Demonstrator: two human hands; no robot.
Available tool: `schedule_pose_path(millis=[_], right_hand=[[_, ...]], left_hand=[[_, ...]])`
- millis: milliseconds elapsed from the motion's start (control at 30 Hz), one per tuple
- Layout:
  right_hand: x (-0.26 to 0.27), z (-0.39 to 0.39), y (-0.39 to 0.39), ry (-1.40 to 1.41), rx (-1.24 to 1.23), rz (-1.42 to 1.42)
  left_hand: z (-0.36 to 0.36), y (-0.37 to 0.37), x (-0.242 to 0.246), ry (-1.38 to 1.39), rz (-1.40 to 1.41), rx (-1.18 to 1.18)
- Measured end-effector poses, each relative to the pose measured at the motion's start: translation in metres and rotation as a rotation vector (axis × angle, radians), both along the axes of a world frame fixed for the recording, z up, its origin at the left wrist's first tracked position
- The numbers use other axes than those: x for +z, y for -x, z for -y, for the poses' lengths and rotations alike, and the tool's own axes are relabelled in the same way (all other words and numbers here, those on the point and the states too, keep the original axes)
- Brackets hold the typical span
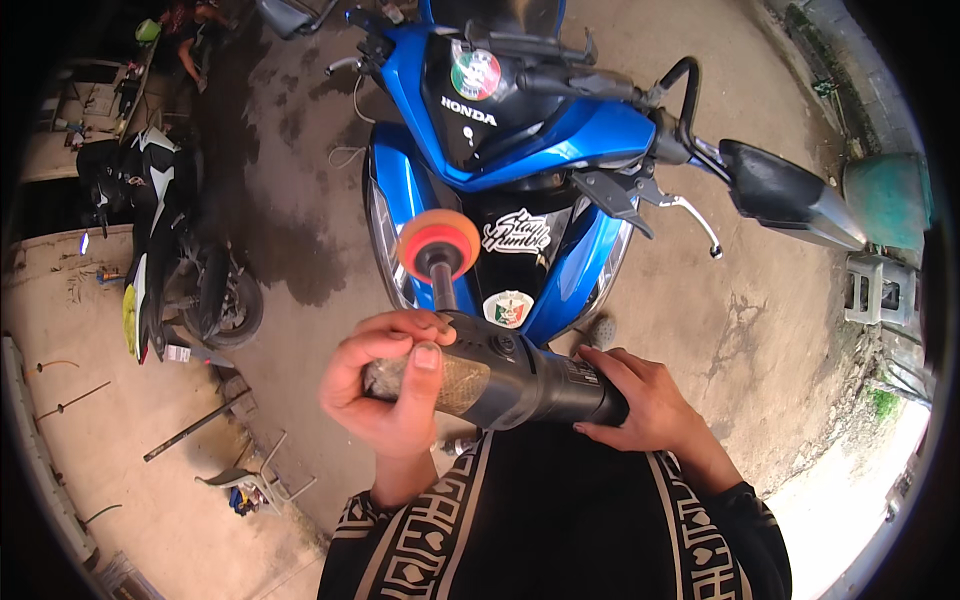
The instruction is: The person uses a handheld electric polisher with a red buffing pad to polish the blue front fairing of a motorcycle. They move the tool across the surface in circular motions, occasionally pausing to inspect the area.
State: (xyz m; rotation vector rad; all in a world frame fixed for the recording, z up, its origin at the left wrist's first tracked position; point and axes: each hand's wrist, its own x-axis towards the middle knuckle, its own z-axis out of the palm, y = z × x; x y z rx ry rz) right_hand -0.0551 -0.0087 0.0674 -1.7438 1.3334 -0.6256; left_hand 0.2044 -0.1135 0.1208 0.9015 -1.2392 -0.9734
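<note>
A black power polisher (517, 382) lies across in front of my chest, held in both hands. My left hand (390, 382) is wrapped round its head end, thumb on the worn casing. My right hand (645, 397) grips the rear of its body. From the head a metal shaft runs up to a round pad (437, 244), orange at the rim and red inside, which appears held clear of the bodywork. Beyond it stands a blue and black Honda scooter (600, 146) with stickers on its front panels.
A mirror (787, 191) and a brake lever (694, 217) stick out at the right. A second motorcycle (157, 202) stands at the left, near a plastic chair (247, 480). A person (191, 49) is at the upper left. A grey stool (877, 289) and a green container (885, 199) stand far right.
</note>
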Motion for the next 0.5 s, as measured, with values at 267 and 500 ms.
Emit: schedule_pose_path(millis=[267, 500], right_hand=[[0.021, 0.013, -0.022, 0.225, -0.112, 0.129], [0.014, 0.021, -0.048, 0.234, -0.21, 0.154]], left_hand=[[0.072, -0.007, 0.031, 0.088, -0.127, -0.182], [0.103, -0.013, 0.031, 0.084, -0.176, -0.278]])
